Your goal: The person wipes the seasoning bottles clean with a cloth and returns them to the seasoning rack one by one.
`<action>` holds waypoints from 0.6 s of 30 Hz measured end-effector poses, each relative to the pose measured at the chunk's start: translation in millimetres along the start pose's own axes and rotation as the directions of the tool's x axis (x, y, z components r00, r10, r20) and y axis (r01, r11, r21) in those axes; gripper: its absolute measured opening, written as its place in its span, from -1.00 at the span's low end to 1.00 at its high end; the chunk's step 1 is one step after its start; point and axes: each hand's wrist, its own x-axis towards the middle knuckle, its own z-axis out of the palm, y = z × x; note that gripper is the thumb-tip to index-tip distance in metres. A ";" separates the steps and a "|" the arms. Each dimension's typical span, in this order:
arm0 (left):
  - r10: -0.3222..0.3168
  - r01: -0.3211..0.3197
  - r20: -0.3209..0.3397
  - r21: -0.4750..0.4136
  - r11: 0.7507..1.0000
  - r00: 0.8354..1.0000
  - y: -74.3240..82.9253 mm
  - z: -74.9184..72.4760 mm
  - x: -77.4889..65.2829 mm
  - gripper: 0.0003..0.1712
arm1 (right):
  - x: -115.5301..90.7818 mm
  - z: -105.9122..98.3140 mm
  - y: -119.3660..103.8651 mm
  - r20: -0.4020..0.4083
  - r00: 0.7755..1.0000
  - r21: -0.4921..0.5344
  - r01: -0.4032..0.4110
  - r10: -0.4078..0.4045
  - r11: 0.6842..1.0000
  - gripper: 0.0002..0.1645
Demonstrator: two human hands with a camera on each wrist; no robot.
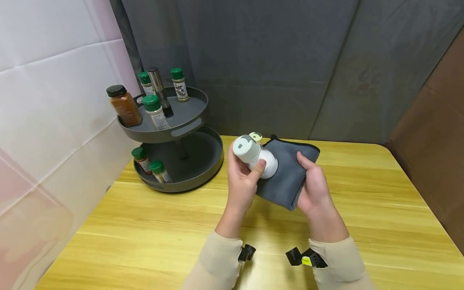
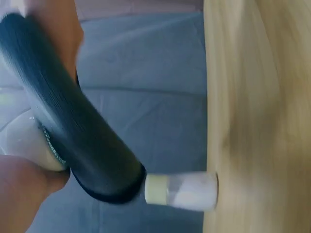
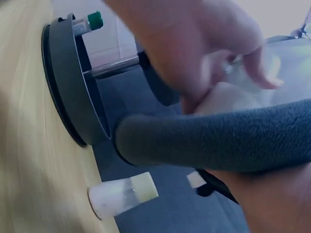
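Note:
My left hand (image 1: 242,184) grips a white shaker bottle (image 1: 269,164) with a pale grey cap, tilted above the table, thumb across its side. A folded grey cloth (image 1: 284,179) with black edging is pinched in my right hand (image 1: 314,189), thumb on top and fingers beneath. The cloth lies against the bottle's base end. Behind them a second bottle (image 2: 194,191) with a cream cap stands upright on the table; in the head view only its cap (image 1: 255,136) shows past the held bottle. The right wrist view shows the cloth's thick fold (image 3: 214,138) edge-on below the left hand.
A dark grey two-tier turntable (image 1: 214,167) stands at the back left of the wooden table (image 1: 145,233). Its upper tier carries green-capped spice jars (image 1: 180,86), an orange-brown jar (image 1: 125,108) and a metallic grinder (image 1: 159,90). Two small jars (image 1: 159,171) sit on the lower tier.

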 end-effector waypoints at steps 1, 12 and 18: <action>0.003 -0.003 0.016 0.008 1.000 1.000 0.1 1.7 -0.4 -0.23 | 2.0 1.5 -0.5 0.003 1.000 0.010 0.016 -0.016 1.000 -0.25; 0.018 -0.020 -0.058 -0.028 0.999 0.998 5.5 -2.9 7.2 -0.26 | -10.2 4.8 -3.4 -0.012 1.000 -0.065 -0.013 0.013 0.998 -0.26; 0.004 -0.004 0.021 0.005 1.000 1.000 8.3 8.1 -3.4 -0.23 | 1.2 6.4 -5.4 -0.020 0.999 0.017 0.046 -0.045 0.999 -0.29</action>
